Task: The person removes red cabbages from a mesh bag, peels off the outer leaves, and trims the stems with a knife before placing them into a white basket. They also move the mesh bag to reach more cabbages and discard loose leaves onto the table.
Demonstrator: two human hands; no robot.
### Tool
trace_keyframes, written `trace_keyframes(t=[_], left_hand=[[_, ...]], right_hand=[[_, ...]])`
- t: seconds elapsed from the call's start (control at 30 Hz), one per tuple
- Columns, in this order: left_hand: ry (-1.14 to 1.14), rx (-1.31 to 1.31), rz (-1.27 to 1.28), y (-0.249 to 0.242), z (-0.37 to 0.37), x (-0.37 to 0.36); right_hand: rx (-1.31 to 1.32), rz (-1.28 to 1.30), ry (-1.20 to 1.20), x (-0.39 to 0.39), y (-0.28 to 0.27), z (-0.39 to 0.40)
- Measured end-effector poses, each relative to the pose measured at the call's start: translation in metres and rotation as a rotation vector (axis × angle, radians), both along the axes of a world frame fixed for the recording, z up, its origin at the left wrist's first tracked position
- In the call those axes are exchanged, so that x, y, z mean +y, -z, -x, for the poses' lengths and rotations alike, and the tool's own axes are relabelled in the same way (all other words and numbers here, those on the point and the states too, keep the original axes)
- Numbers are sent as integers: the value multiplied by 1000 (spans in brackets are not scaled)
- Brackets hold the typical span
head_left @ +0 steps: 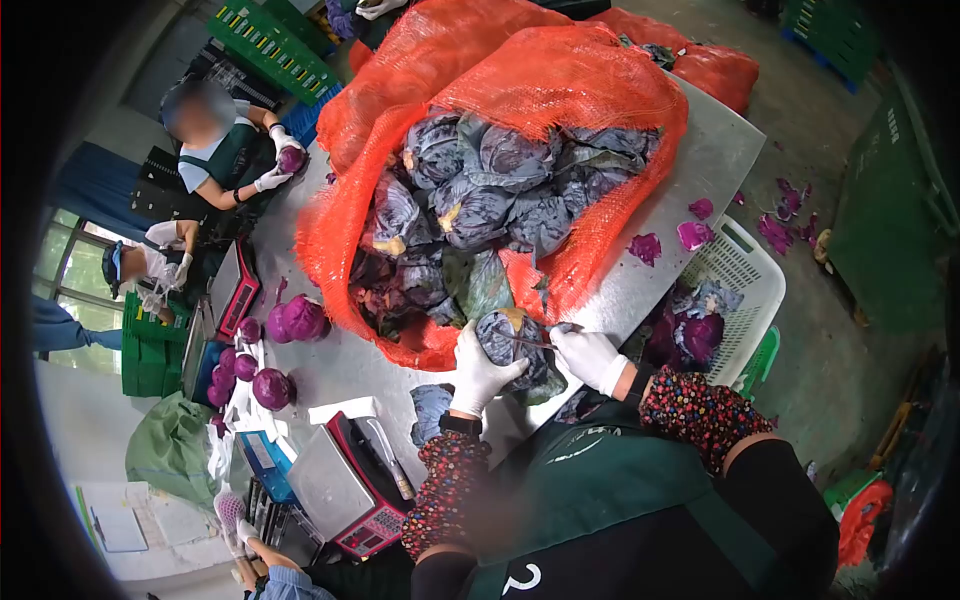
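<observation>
In a white glove, my left hand (481, 371) is closed around the side of a red cabbage (500, 333) with dark outer leaves. My right hand (588, 359), also gloved, grips a knife (535, 344) whose thin blade lies against that cabbage near its pale stem end. The handle is mostly hidden in my fist. Just beyond both hands opens a large red mesh sack (610, 90), full of untrimmed red cabbages (478, 212). A loose dark leaf (430, 412) rests on the metal table (727, 150) beside my left wrist.
A white basket (755, 265) with leaves stands right of the table. Left are trimmed cabbages (298, 320), a scale (335, 480) and another knife (392, 455). Co-workers (225, 150) in gloves stand along the left side. A green bin (890, 210) is at far right.
</observation>
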State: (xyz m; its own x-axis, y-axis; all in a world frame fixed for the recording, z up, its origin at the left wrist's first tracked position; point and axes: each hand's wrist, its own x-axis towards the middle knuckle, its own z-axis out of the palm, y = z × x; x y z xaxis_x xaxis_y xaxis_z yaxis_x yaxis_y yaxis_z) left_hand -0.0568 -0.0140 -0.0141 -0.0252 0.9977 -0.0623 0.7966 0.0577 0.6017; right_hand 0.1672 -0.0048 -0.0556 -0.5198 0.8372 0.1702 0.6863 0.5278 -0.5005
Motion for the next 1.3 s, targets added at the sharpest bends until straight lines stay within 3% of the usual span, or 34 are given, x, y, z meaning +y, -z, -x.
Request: trace_keyframes(t=[0.27, 0.5, 0.57, 0.63, 0.77, 0.83, 0.97, 1.1, 1.13, 1.17, 1.23, 1.3], left_hand=[[89, 58, -44, -2, 1, 7], [-55, 42, 22, -2, -8, 14], [-2, 356, -23, -13, -32, 7], [21, 335, -98, -11, -38, -2], [21, 267, -116, -14, -42, -28], [82, 177, -280, -5, -37, -37], [157, 124, -329, -20, -60, -35], [294, 7, -258, -26, -76, -21], [378, 225, -129, -32, -75, -18], [400, 179, -85, -34, -73, -18], [388, 209, -197, -36, -68, -16], [269, 240, -452, -42, -73, -17]], right_hand=[[-214, 105, 43, 28, -7, 24], [-368, 68, 15, 57, -13, 42], [-410, 50, 10, 65, 18, 41], [-308, 190, 117, 55, 18, 33], [-332, 247, 76, 29, 9, 24], [-150, 310, 154, 15, 8, 21], [-65, 266, 267, 0, 9, 1], [72, 212, 364, -12, -16, -38], [62, 367, 374, -11, -24, -44], [64, 366, 386, -11, -24, -47], [142, 524, 404, -15, -21, -50], [186, 498, 361, -22, -18, -46]])
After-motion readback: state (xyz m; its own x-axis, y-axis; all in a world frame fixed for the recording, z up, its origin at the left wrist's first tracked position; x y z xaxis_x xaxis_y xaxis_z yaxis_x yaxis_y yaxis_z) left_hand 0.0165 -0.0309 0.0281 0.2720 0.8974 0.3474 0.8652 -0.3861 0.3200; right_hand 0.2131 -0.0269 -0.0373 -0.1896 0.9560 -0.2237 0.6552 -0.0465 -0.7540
